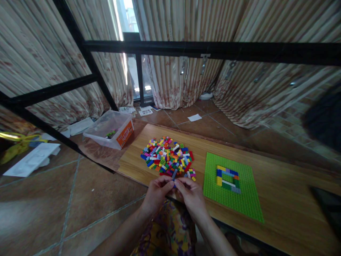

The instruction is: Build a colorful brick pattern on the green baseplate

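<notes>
My left hand (157, 193) and my right hand (191, 195) meet at the near edge of the wooden board (279, 185), fingertips pinched together on a small blue brick (174, 185) that is mostly hidden. Just beyond them lies a pile of many-coloured bricks (167, 158). To the right sits a green baseplate (234, 199) carrying a low square frame of bricks (227, 178) in yellow, blue, green, white and grey.
A clear plastic tub (109, 133) with an orange label stands at the board's far left. Black metal bars (213, 49) cross in front of striped curtains. Papers and white trays (32, 160) lie on the tiled floor at left. A dark object (327, 204) rests at the right edge.
</notes>
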Available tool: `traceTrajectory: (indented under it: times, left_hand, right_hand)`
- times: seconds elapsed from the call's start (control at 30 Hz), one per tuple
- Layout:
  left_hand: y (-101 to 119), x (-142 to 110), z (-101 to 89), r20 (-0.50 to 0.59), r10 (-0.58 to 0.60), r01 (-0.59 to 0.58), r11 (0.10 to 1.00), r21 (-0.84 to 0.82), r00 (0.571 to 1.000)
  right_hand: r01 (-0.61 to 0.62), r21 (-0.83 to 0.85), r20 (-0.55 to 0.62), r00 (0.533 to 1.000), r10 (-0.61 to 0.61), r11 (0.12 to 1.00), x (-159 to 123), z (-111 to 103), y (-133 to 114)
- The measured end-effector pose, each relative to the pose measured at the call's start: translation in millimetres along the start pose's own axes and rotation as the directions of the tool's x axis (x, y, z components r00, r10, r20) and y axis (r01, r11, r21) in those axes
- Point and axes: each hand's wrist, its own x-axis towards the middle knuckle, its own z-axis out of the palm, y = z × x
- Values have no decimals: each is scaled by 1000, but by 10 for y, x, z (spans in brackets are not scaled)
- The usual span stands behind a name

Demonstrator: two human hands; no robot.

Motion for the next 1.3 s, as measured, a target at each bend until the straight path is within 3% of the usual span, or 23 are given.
traceTrajectory:
  times: [0.17,0.23,0.3,0.4,0.53,0.63,0.8,0.9,1.03,1.13,1.3]
  left_hand:
    - [-1,-13,-16,60,36,-41,996,84,998]
    - [-9,22,-33,61,65,-73,987,145,996]
    - [-4,89,-60,22,154,-154,951,270,988]
    - [38,229,-109,-16,354,-286,783,552,935]
    - [100,404,-156,112,505,-364,435,823,856]
    - [101,472,-169,176,512,-361,288,887,841]
    - [69,469,-185,197,526,-371,248,895,828]
    - [114,459,-186,212,546,-390,232,891,810]
    - [337,565,-90,249,582,-413,166,896,774]
    - [578,781,70,306,569,-380,12,925,763]
    - [838,1217,295,413,345,-333,-270,904,843]
  right_hand:
    - [-77,82,74,995,71,994,-49,-52,-7]
    - [-39,-5,58,998,40,999,-38,-82,8]
    - [72,-180,0,997,-73,981,3,-114,18]
    - [234,-496,-47,954,-295,836,107,-159,19]
    - [308,-747,36,904,-426,590,253,-198,17]
    - [311,-799,60,893,-447,514,346,-238,2]
    - [271,-847,37,888,-459,457,513,-342,-103]
    - [259,-844,10,883,-468,469,544,-343,-142]
    - [340,-782,43,866,-498,523,418,-236,-86]
    - [400,-736,74,849,-523,546,257,-150,-15]
    - [443,-719,117,836,-536,535,-2,-156,59]
